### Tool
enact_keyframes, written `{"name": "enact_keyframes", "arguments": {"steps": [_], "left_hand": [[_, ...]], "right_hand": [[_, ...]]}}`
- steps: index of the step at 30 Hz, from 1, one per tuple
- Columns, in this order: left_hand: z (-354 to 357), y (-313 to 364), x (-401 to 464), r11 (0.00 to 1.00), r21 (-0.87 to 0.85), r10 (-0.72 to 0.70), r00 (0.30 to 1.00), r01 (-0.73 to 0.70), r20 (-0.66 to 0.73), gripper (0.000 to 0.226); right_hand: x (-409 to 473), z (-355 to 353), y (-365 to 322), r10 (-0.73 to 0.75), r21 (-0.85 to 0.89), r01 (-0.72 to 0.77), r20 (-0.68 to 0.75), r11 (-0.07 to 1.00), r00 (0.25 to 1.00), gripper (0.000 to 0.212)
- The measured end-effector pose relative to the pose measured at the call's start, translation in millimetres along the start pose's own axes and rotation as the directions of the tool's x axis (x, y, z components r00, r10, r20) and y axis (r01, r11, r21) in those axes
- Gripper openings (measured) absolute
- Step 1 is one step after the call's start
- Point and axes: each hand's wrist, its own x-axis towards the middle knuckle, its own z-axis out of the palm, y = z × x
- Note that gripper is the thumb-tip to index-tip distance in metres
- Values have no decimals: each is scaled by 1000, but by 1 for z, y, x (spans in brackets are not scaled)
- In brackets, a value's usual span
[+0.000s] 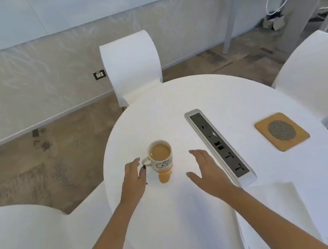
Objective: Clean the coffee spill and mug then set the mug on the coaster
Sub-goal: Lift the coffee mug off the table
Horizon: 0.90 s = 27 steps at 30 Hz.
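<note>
Left grip spread, fingertips just beside the mug handle; right grip also spread, empty, hovering right of it. Mug upright on white worktop, coffee spill at its near base. Coaster well apart, beyond the socket strip.

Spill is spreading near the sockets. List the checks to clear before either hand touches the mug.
1. White printed mug upright on the round white table: ok.
2. Mug nearly full, could slosh if lifted: not ok.
3. Tan coffee puddle clear of the grey power strip: ok.
4. Left hand beside the handle, empty: ok.
5. Right hand open, empty: ok.
6. White cloth within reach: ok.
7. Square wooden coaster free: ok.
</note>
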Motion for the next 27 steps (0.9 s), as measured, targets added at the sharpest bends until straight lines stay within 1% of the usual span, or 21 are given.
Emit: {"name": "enact_keyframes", "arguments": {"steps": [2, 4, 7, 9, 11, 12, 14, 16, 20, 24, 27], "left_hand": [[-6, 2, 17, 1000, 10, -14, 997, 13, 71, 47], [-10, 1, 34, 1000, 28, -19, 988, 15, 153, 46], [-12, -5, 52, 1000, -21, -6, 965, 12, 261, 37], [-11, -7, 57, 999, -43, 22, 958, -10, 285, 32], [-11, -11, 62, 998, -51, 42, 951, -27, 307, 23], [-10, -13, 65, 999, -43, 45, 945, -33, 324, 19], [-10, -17, 71, 1000, -20, 26, 929, -20, 368, 22], [-9, -18, 75, 999, -38, -8, 916, 26, 401, 27], [-11, -19, 80, 978, -140, -78, 889, 156, 452, 27], [-14, -21, 89, 947, -162, -142, 813, 278, 564, 32], [-15, -20, 93, 908, -235, -139, 779, 347, 612, 35]], "right_hand": [[26, 6, -13, -16, -8, 16, 20, 1000, 1000, 68], [55, 10, -29, -9, -29, 11, 60, 1000, 998, 77], [87, 25, -42, 16, -86, -1, 180, 996, 984, 93], [102, 32, -45, 30, -162, 13, 261, 987, 965, 105], [113, 40, -47, 75, -201, -6, 343, 980, 936, 111], [118, 45, -46, 94, -212, -13, 377, 977, 921, 110], [125, 52, -46, 117, -229, -22, 411, 973, 904, 106], [129, 58, -45, 127, -244, -27, 406, 970, 905, 98], [135, 66, -46, 136, -296, -24, 363, 955, 922, 82], [138, 70, -48, 148, -306, -44, 327, 951, 933, 79], [139, 69, -50, 159, -312, -59, 305, 948, 939, 80]]}}
